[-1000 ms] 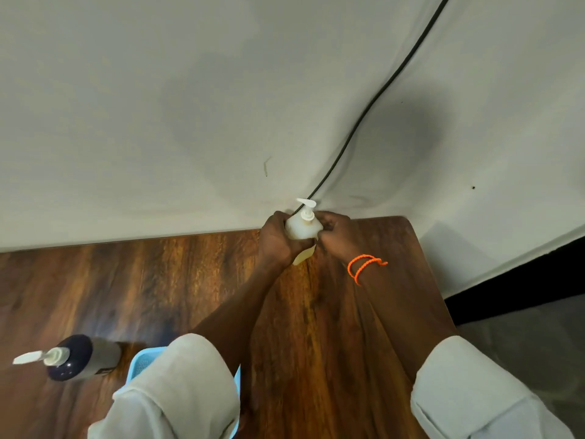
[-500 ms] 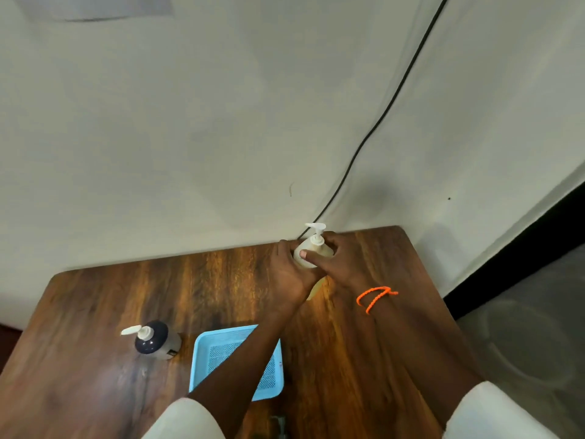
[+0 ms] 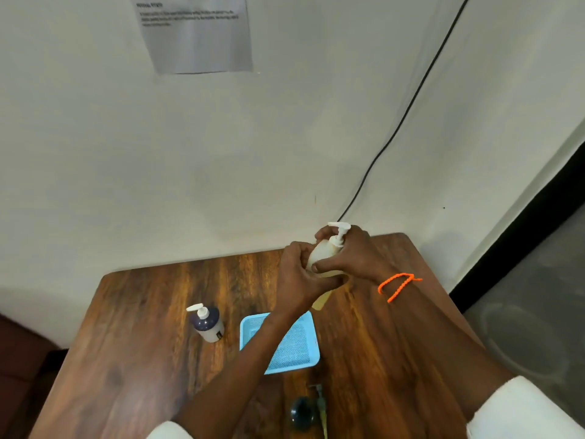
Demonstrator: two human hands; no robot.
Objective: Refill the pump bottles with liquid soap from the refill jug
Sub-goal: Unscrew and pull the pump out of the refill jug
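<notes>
At the bottom of the frame a dark pump head (image 3: 304, 412) with its tube lies loose on the bench (image 3: 133, 350). Past it sits a blue tray (image 3: 297, 350), with a dark pump bottle (image 3: 207, 323) upright to its left. Farther back, at frame centre, both hands close on a cream bottle (image 3: 323, 255): the left hand (image 3: 300, 277) wraps its body in a full grip, the right hand (image 3: 345, 258) holds around the neck below the white pump (image 3: 338, 231), probably to unscrew it. No refill jug shows. The bottle is tilted near the bench's far edge, so soap could spill once the pump loosens, and a slick body could slip from the left grip. The black cable (image 3: 408, 106) on the wall hangs just behind.
</notes>
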